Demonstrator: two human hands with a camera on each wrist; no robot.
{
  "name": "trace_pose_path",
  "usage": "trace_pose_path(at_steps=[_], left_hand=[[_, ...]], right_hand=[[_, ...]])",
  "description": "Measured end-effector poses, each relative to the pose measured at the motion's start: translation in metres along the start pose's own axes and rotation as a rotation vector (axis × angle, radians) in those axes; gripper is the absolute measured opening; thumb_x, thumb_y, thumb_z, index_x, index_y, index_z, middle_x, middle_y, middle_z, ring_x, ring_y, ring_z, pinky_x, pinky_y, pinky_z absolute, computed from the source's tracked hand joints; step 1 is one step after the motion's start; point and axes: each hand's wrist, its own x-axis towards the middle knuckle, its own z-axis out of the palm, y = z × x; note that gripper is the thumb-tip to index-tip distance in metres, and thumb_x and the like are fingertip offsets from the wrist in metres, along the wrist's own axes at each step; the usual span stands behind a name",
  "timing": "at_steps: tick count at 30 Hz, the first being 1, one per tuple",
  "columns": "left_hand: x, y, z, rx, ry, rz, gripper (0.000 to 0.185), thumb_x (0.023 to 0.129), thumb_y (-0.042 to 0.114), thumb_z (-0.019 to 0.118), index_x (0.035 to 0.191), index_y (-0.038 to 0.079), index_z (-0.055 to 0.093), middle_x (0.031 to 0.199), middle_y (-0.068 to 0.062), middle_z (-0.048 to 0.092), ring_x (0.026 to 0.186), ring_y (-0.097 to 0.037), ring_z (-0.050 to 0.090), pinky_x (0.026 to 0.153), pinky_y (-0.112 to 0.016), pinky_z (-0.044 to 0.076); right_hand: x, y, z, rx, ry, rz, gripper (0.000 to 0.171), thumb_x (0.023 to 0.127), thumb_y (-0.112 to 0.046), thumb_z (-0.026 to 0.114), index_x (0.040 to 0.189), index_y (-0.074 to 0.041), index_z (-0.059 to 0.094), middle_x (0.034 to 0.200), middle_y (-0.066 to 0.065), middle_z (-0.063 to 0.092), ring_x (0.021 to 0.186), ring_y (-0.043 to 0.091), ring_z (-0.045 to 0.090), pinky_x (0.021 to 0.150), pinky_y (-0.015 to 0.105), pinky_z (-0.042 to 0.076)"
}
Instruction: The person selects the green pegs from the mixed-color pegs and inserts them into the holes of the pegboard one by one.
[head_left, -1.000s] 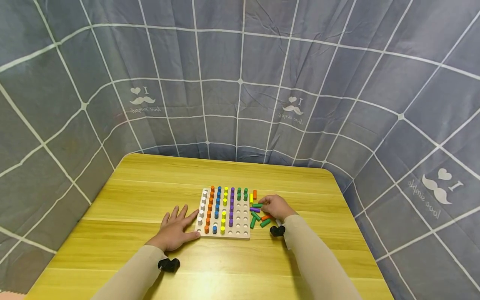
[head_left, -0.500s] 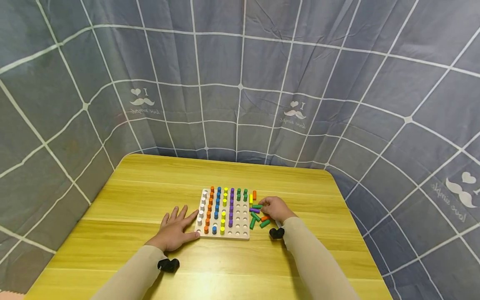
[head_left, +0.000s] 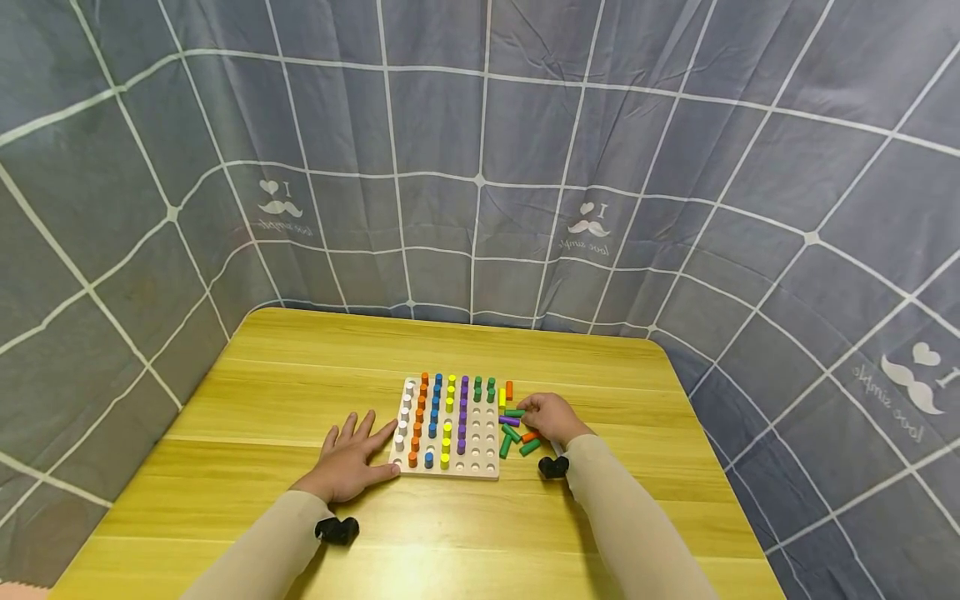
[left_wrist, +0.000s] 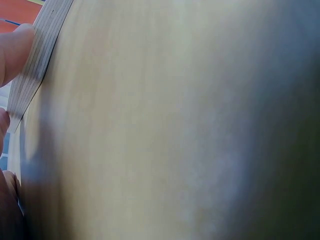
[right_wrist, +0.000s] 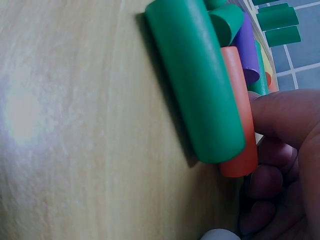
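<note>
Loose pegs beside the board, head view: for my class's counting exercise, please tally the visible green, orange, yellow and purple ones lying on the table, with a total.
Green pegs: 4
Orange pegs: 2
Yellow peg: 1
Purple peg: 1
Total: 8

wood-grain table (head_left: 300, 358), yellowish, rounded far corners, bright glare (head_left: 416, 571) low in head view, grey-blue curtain (head_left: 435, 208) behind and at both sides, white grid lines (head_left: 480, 180), heart-and-moustache prints (head_left: 588, 227) with mirrored lettering (head_left: 579, 245), pinkish patch (head_left: 21, 591) at bottom-left corner
</note>
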Motion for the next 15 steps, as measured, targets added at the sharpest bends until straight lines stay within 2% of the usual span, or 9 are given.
trace_pose_path(at_steps=[8,15], left_hand=[[-0.0002,-0.002,0.0001,-0.002,0.002,0.007,0.088,0.096,0.068,0.063,0.167,0.025,0.033,0.176,-0.024,0.009,0.161,-0.054,-0.004,0.124,-0.073,-0.007],[-0.0064,0.0004,-0.0015,-0.005,0.001,0.006,0.088,0.096,0.068,0.063,0.167,0.025,0.034,0.176,-0.024,0.01,0.161,-0.054,-0.004,0.124,-0.074,-0.006]], right_hand=[[-0.0005,0.0015,0.0012,0.024,-0.007,0.002,0.016,0.1,-0.013,0.071,0.114,-0.012,0.078,0.092,0.0,0.071,0.08,0.016,0.059,0.077,0.033,0.052],[-0.008,0.0001,-0.0003,0.062,-0.016,0.013,0.016,0.099,-0.014,0.071,0.114,-0.012,0.078,0.089,0.001,0.071,0.079,0.018,0.059,0.076,0.032,0.051]])
